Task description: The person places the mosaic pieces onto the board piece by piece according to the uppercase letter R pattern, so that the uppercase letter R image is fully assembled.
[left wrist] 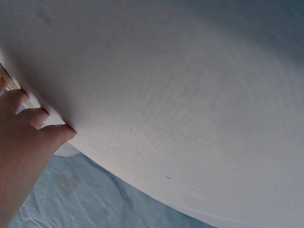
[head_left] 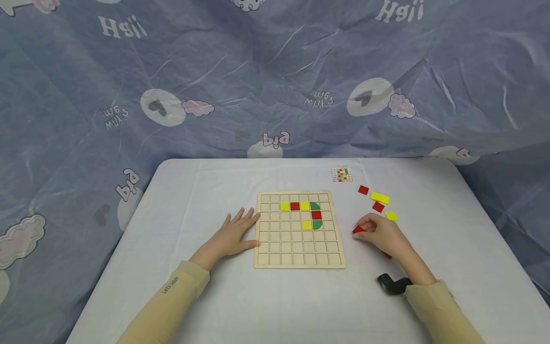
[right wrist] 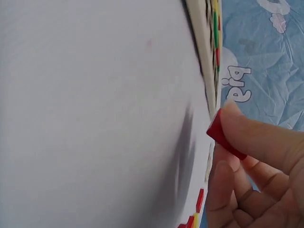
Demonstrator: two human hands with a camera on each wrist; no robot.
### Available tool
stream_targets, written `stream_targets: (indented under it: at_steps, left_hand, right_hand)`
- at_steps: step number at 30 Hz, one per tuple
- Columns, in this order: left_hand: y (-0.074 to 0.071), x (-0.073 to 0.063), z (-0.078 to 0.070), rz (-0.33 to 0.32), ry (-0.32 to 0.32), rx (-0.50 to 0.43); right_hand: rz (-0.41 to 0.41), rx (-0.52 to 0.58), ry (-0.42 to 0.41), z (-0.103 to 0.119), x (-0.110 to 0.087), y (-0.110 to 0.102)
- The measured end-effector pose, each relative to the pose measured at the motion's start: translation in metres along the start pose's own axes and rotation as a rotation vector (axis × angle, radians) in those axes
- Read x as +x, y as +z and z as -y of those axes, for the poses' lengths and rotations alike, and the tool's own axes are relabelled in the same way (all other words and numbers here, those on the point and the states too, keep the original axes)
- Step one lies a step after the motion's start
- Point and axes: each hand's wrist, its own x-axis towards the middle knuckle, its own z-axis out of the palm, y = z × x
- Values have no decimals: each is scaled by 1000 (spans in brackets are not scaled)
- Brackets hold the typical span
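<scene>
My right hand [head_left: 382,235] pinches a red square tile [right wrist: 227,137] between thumb and fingers, just right of the wooden grid board [head_left: 275,246]. The fingers of my left hand [head_left: 231,235] are spread, and their tips touch the board's left edge. On the board, yellow and red squares form a short row in its upper part. A green quarter-round tile [head_left: 315,206] ends that row at the right. Below it come a red square [head_left: 316,215] and another green quarter-round tile [head_left: 317,225], with a yellow square [head_left: 307,225] to its left.
Loose red tiles [head_left: 363,189] and yellow tiles [head_left: 380,198] lie right of the board, another red one partly under my right hand. A small pattern card [head_left: 342,174] lies behind the board. A black curved object [head_left: 392,284] sits by the right wrist. A patterned curtain [head_left: 240,81] hangs behind.
</scene>
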Motion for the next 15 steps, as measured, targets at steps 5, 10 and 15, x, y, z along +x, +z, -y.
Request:
stream_targets:
  at_steps: [5,10,15]
  left_hand:
    - [-2,-1,-2,1,0,-1]
    - [-3,-1,-3,2,2,0]
    - [-2,-1,-3,0,1,2]
  right_hand:
    - [-26,69,-30,16,8,2]
    - [-19,154,-93,36,20,9]
    - [24,195,-133,61,32,25]
